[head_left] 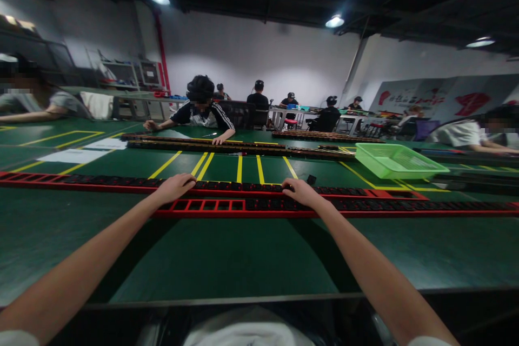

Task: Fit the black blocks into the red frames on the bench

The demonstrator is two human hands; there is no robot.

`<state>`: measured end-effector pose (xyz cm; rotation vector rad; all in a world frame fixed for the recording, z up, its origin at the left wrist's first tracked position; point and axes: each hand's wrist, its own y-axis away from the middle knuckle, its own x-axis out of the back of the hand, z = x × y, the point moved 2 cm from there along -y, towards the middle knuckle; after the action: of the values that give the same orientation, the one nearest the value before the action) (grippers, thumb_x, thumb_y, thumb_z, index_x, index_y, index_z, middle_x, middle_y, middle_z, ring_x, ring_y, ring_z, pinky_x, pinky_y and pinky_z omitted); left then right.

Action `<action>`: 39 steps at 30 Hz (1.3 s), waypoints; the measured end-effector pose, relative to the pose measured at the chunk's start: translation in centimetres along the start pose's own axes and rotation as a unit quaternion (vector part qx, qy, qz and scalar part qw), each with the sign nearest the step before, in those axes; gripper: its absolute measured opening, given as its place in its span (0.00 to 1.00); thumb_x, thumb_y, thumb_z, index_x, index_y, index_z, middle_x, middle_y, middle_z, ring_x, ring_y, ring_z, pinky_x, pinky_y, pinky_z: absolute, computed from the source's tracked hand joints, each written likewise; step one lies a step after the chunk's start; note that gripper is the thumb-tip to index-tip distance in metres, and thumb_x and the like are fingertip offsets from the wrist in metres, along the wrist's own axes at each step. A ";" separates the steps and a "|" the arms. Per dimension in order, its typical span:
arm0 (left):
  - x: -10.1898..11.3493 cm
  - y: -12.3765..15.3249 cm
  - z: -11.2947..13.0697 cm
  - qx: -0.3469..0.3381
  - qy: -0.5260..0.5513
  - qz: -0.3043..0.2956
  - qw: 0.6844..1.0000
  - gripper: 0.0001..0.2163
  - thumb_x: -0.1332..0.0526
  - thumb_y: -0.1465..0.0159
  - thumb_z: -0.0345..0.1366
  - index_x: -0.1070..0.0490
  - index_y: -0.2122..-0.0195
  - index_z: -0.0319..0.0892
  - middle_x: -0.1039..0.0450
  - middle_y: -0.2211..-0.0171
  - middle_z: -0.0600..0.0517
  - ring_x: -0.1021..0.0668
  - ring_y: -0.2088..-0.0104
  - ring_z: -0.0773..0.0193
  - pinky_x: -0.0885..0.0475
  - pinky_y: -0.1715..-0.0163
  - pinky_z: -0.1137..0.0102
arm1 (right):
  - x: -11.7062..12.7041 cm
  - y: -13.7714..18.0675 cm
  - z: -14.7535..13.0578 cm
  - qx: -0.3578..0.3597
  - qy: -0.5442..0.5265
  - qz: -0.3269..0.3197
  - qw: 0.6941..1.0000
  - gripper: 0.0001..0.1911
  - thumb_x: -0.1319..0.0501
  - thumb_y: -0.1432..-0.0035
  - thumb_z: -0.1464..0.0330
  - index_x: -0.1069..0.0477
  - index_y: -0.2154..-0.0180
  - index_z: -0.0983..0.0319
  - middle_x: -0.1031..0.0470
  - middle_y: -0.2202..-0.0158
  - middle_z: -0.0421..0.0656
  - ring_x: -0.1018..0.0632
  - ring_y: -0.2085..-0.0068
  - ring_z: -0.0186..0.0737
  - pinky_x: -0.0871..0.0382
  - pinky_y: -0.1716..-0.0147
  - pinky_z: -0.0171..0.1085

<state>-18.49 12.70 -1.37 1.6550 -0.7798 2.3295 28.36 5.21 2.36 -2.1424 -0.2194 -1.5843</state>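
Two long red slotted frames lie one behind the other across the green table, with square black pieces in many of their slots. My left hand (176,188) is closed over the rear red frame (140,190), its fingertips at the far edge. Farther right, my right hand (300,193) has its fingers curled onto that same frame; whatever is under the fingertips is hidden. The front red frame (211,214) shows a run of open slots on its left and black pieces (263,204) toward its right. One loose black piece (311,179) sits just behind my right hand.
A light green basket (399,161) stands on the table (243,259) at right. Long dark strips (227,146) lie across the far side, before a seated person (200,113). White papers (77,155) are at left. More people sit at both sides and behind.
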 end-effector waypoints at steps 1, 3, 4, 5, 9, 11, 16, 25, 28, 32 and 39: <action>0.0 0.0 0.0 0.002 0.000 0.000 1.000 0.21 0.53 0.33 0.50 0.26 0.55 0.43 0.23 0.54 0.44 0.22 0.53 0.50 0.30 0.51 0.59 | 0.1 0.0 -0.1 -0.001 0.000 0.000 1.000 0.06 0.38 0.38 0.68 0.25 0.58 0.60 0.21 0.58 0.46 0.22 0.58 0.44 0.29 0.56 0.42; 0.0 0.0 0.0 0.004 -0.002 -0.003 1.000 0.21 0.53 0.32 0.49 0.26 0.54 0.42 0.23 0.54 0.44 0.23 0.53 0.50 0.30 0.51 0.58 | 0.2 0.1 -0.2 0.000 -0.002 0.001 1.000 0.06 0.39 0.37 0.68 0.26 0.58 0.60 0.21 0.58 0.46 0.22 0.58 0.44 0.29 0.57 0.42; 0.1 0.0 0.1 0.004 -0.002 -0.004 1.000 0.21 0.53 0.32 0.50 0.26 0.54 0.42 0.23 0.54 0.43 0.23 0.53 0.50 0.30 0.51 0.58 | 0.2 0.1 -0.3 -0.001 -0.003 0.001 1.000 0.06 0.39 0.37 0.68 0.26 0.58 0.60 0.21 0.58 0.46 0.22 0.59 0.44 0.29 0.57 0.42; 0.1 0.0 0.1 0.003 -0.001 -0.006 1.000 0.21 0.53 0.32 0.50 0.26 0.54 0.42 0.23 0.53 0.43 0.23 0.53 0.50 0.30 0.51 0.58 | 0.3 0.1 -0.4 -0.002 -0.005 0.001 1.000 0.06 0.39 0.37 0.68 0.26 0.58 0.60 0.21 0.58 0.46 0.22 0.59 0.44 0.29 0.57 0.41; 0.3 0.1 0.3 0.002 0.000 -0.004 1.000 0.21 0.53 0.33 0.50 0.26 0.54 0.43 0.23 0.54 0.44 0.22 0.53 0.51 0.29 0.51 0.59 | 0.4 0.2 -0.6 -0.020 -0.008 -0.001 1.000 0.06 0.38 0.38 0.68 0.27 0.58 0.60 0.21 0.59 0.45 0.22 0.59 0.44 0.30 0.58 0.40; 0.3 0.1 0.4 0.000 -0.002 -0.002 1.000 0.22 0.53 0.33 0.50 0.26 0.55 0.43 0.22 0.54 0.44 0.22 0.53 0.51 0.29 0.51 0.59 | 0.4 0.2 -0.7 -0.027 -0.008 -0.002 1.000 0.06 0.38 0.38 0.68 0.27 0.58 0.60 0.21 0.59 0.46 0.22 0.60 0.44 0.30 0.58 0.40; 0.4 0.0 0.6 -0.004 -0.007 -0.003 1.000 0.21 0.53 0.33 0.49 0.26 0.56 0.42 0.22 0.56 0.44 0.22 0.55 0.50 0.29 0.52 0.59 | 0.5 0.2 -0.8 -0.026 -0.005 -0.003 1.000 0.06 0.39 0.38 0.68 0.27 0.58 0.60 0.21 0.59 0.46 0.22 0.59 0.44 0.30 0.59 0.40; 0.6 0.2 0.7 0.006 -0.002 -0.010 1.000 0.22 0.53 0.33 0.50 0.26 0.55 0.42 0.23 0.54 0.43 0.22 0.53 0.50 0.28 0.52 0.59 | 0.4 0.0 -0.9 -0.031 0.018 -0.001 0.999 0.05 0.39 0.37 0.66 0.27 0.60 0.59 0.21 0.61 0.45 0.22 0.61 0.44 0.31 0.62 0.38; 0.6 0.1 0.8 0.009 -0.003 -0.010 1.000 0.21 0.53 0.33 0.50 0.26 0.55 0.43 0.22 0.54 0.43 0.22 0.53 0.49 0.28 0.52 0.59 | 0.4 -0.2 -1.4 -0.047 0.057 0.010 0.997 0.05 0.40 0.37 0.66 0.27 0.61 0.59 0.20 0.61 0.47 0.21 0.62 0.45 0.31 0.63 0.39; 0.5 0.1 0.8 0.006 -0.001 -0.005 1.000 0.21 0.52 0.33 0.49 0.26 0.56 0.43 0.22 0.54 0.43 0.22 0.53 0.49 0.29 0.51 0.58 | 0.3 -0.3 -2.1 -0.058 0.108 0.027 0.992 0.07 0.40 0.37 0.64 0.26 0.63 0.60 0.20 0.61 0.50 0.21 0.60 0.50 0.30 0.61 0.42; 0.5 0.1 0.6 0.007 -0.009 -0.009 1.000 0.21 0.53 0.33 0.50 0.26 0.54 0.43 0.22 0.54 0.44 0.22 0.53 0.50 0.28 0.51 0.59 | -1.0 -0.5 -2.7 0.030 0.050 0.029 0.998 0.10 0.41 0.35 0.66 0.24 0.55 0.61 0.21 0.53 0.49 0.23 0.51 0.48 0.31 0.49 0.43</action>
<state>-18.19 12.25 -0.82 1.6828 -0.7489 2.3167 25.55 4.58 2.19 -2.0001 -0.1676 -1.6267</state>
